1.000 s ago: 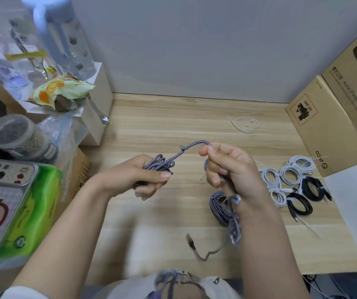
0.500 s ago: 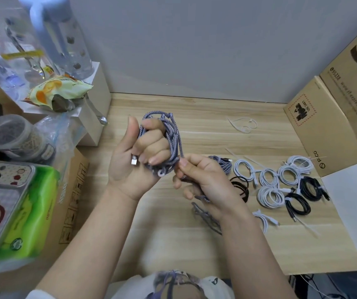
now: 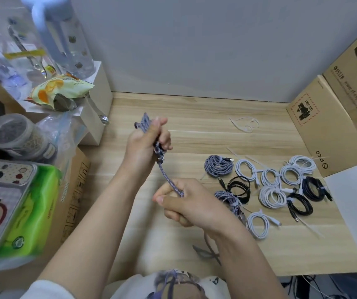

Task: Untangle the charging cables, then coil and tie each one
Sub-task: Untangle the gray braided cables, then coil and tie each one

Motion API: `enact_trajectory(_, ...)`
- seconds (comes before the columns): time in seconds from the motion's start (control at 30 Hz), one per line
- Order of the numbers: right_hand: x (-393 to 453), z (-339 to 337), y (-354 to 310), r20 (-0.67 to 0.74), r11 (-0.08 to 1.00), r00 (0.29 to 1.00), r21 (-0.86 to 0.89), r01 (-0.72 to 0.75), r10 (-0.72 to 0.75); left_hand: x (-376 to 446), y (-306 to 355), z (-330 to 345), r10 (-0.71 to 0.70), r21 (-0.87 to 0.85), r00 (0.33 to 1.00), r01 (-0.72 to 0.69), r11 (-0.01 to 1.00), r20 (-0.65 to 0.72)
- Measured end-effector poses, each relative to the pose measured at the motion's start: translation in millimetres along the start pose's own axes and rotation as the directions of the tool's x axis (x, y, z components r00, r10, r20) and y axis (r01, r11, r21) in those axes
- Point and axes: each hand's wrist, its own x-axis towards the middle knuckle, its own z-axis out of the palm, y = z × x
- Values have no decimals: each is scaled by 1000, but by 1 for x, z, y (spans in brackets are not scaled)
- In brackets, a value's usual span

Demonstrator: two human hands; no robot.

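While the left hand (image 3: 145, 145) clamps the bunched braided cable (image 3: 168, 178) above the worktop (image 3: 194, 108) and the right hand (image 3: 186, 201) pinches its taut run — grip tight both ends — a hard pull likely cinches hidden snags, or the bundle slips loose.

Left hand (image 3: 146, 143) raised above the table, fingers curled tight round a bunched braided cable (image 3: 168, 178), forearm slanting up from the lower left. Right hand (image 3: 186, 201) lower and nearer the body, fingers curled, pinching the same cable's free length.
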Motion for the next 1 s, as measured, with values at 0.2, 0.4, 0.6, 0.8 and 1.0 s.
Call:
enact_trajectory(0.2,-7,-8,-9,-140,965,986,-258,55,-94,-11,3,-5,-134,522,948,-39,852,288)
enact_trajectory(0.4,-16,-20,-16,-252,929,936,-337,153,-245,-19,16,-1,-366,601,801,9,799,474)
enact_trajectory(0.6,-17,-27,-21,-482,938,805,-164,305,-346,-23,16,-10,-597,640,534,130,758,599)
enact_trajectory(0.8,-11,-31,-20,-474,912,807,21,410,-352,-21,16,-28,-540,429,266,378,820,799)
enact_trajectory(1.0,-9,-36,-15,-360,882,864,181,435,-353,-18,18,-27,-274,194,82,516,834,958)
